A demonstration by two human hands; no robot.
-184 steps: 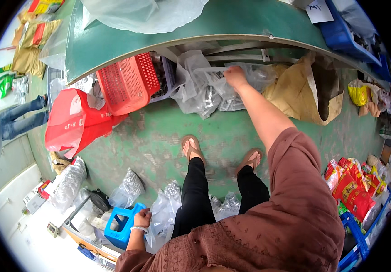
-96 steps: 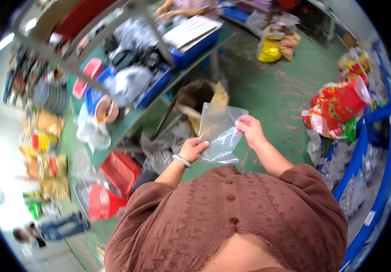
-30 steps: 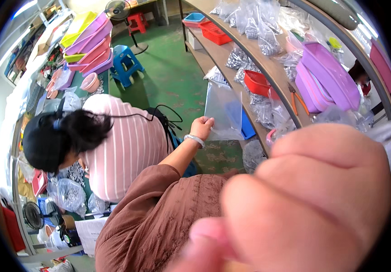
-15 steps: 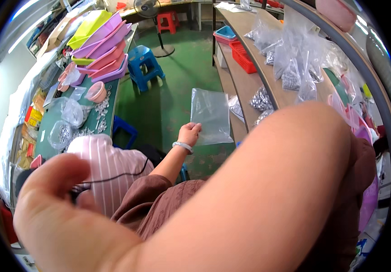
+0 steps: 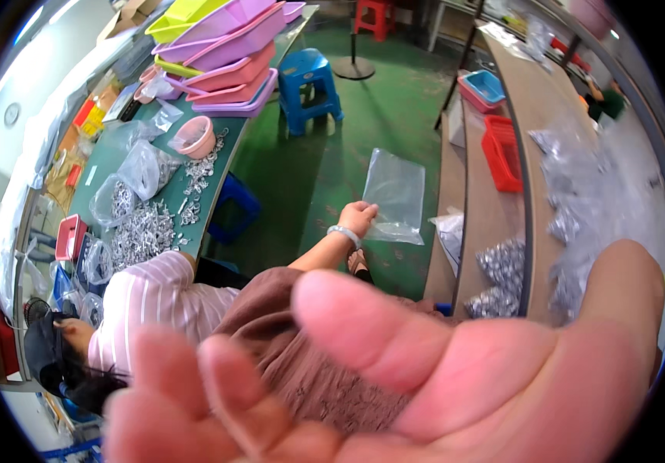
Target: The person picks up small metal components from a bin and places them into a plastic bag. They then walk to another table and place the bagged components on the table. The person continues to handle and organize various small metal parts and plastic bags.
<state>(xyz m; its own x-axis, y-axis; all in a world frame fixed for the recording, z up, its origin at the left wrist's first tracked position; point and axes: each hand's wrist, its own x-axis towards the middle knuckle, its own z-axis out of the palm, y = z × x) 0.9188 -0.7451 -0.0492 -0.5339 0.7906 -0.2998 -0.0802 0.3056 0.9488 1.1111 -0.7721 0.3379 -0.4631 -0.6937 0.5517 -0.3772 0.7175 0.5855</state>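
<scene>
My left hand (image 5: 358,219), with a pale bangle on its wrist, pinches the lower left edge of a clear flat plastic bag (image 5: 398,193). The bag looks empty and hangs over the green floor. Very close to the camera and somewhat blurred, my right hand (image 5: 440,378) shows its palm, the fingers apart and nothing in them. It covers much of the lower picture and part of my brown clothing (image 5: 270,309).
At left a co-worker in a striped shirt (image 5: 155,297) leans by a green table (image 5: 220,181) with small metal parts (image 5: 143,235) and stacked colored trays (image 5: 232,92). A blue stool (image 5: 309,85) stands beyond. Brown shelves (image 5: 537,231) at right hold bagged parts (image 5: 502,262) and a red basket (image 5: 502,154).
My right arm has swung, so its open palm now faces the camera where the forearm crossed before. The view has shifted, showing more of the table. My left hand still holds the bag.
</scene>
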